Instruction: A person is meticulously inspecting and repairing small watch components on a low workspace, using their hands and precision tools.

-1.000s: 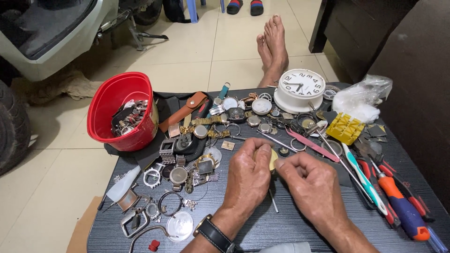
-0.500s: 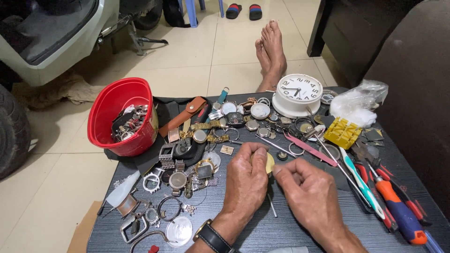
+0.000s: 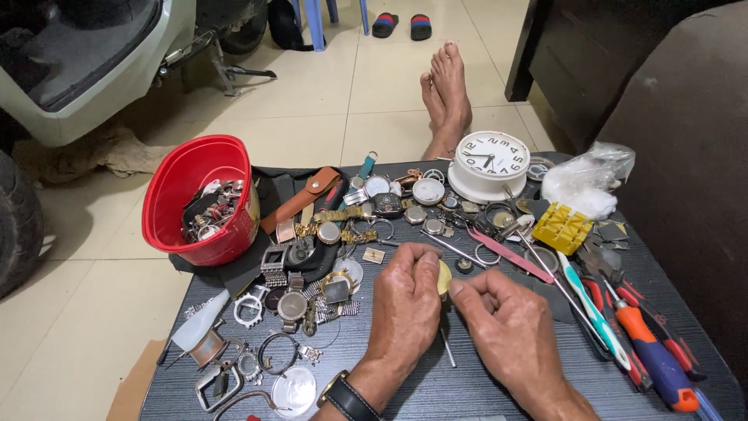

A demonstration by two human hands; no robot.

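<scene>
Under everything you have the dark, grooved table [image 3: 483, 390], crowded on three sides. The biggest thing on it is the red plastic bucket [image 3: 204, 199] at the far left corner, tilted toward you with watch parts heaped inside. Next in size is the white round clock [image 3: 489, 164] at the far edge, lying face up, and just to its right a crumpled clear plastic bag [image 3: 586, 181].

Your left hand [image 3: 403, 308] and right hand [image 3: 506, 331] meet in the middle of the table, nearly touching. Between them sits the small pale yellow round piece [image 3: 443, 277]: your left thumb and forefinger are closed round its left edge, and your right forefinger and thumb are pinched together right against its other side. Whether the right fingers actually grip it or only touch it, you cannot tell from here. A dark-strapped wristwatch [image 3: 347, 396] sits on your left wrist.

To your right, the orange-and-blue handled tools [image 3: 650, 351] and a white-and-teal toothbrush [image 3: 592, 308] lie close beside your right hand, with a yellow ribbed block [image 3: 562, 228] and a pink strip tool [image 3: 510, 255] beyond them. To your left, loose watch cases and rings [image 3: 292, 308] crowd right up to your left hand. A thin metal pin [image 3: 447, 348] lies on the table just under your hands.
</scene>
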